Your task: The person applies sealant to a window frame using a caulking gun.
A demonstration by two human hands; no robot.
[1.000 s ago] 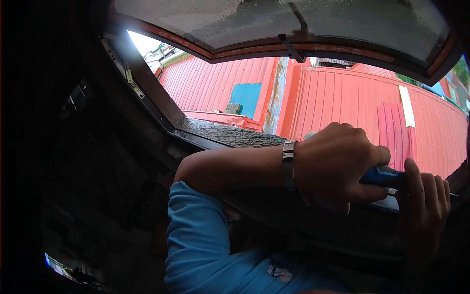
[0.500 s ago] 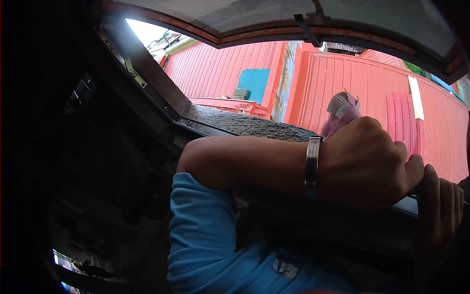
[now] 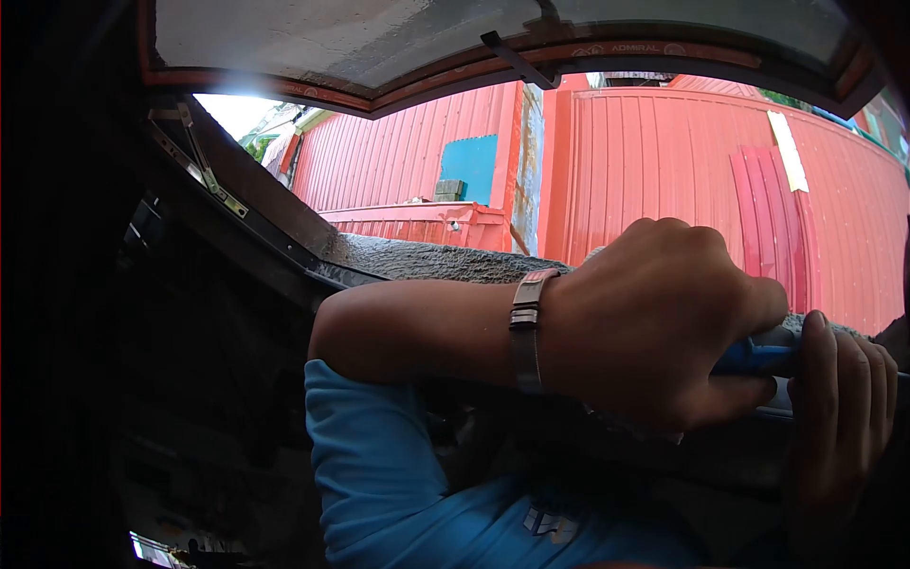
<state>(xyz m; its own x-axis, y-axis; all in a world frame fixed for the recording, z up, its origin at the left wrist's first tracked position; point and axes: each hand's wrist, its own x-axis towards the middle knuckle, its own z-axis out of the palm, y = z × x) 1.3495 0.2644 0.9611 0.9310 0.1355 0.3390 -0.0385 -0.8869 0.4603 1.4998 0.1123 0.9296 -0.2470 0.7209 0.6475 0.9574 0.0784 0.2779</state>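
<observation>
My left hand [image 3: 654, 327], with a metal watch band on its wrist, reaches across the view with its back to me. Its thumb and curled index finger close around a smooth blue object [image 3: 754, 358], whose kind I cannot make out. The fingers of my right hand [image 3: 844, 389] lie side by side, stretched over the lower rail of the window frame [image 3: 783, 394]. They touch or nearly touch the end of the blue object; the right thumb is hidden. A pale edge [image 3: 595, 254] peeks out behind my left hand.
The tilted-out window sash [image 3: 408, 95] hangs above on a hinge arm [image 3: 204, 171]. Outside the opening lies a rough concrete ledge [image 3: 427, 258]. Pink corrugated metal walls [image 3: 645, 171] stand beyond it. The room around me is dark.
My left hand has turned and shifted left, so the blue object now shows. The pink and grey fuzzy thing behind it is almost hidden. The view has shifted; my right fingers stay put.
</observation>
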